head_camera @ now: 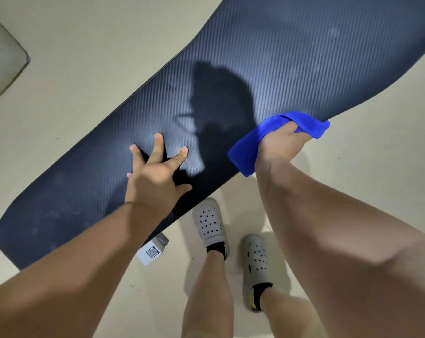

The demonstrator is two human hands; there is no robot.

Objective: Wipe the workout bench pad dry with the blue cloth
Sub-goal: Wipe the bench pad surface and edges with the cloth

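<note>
The long dark bench pad (267, 69) with a ribbed texture runs diagonally from lower left to upper right. My left hand (155, 172) lies flat on the pad's middle with its fingers spread, holding nothing. My right hand (282, 145) grips the blue cloth (248, 145) at the pad's near edge. The cloth is bunched around the hand and hangs partly over that edge. Faint pale smudges show on the pad's lower left end.
The floor (84, 69) around the bench is pale beige. My two feet in grey perforated clogs (209, 223) stand close to the near edge. A white box-shaped part with a printed label (152, 251) sits under the bench. A pale rounded object (1, 57) lies at far left.
</note>
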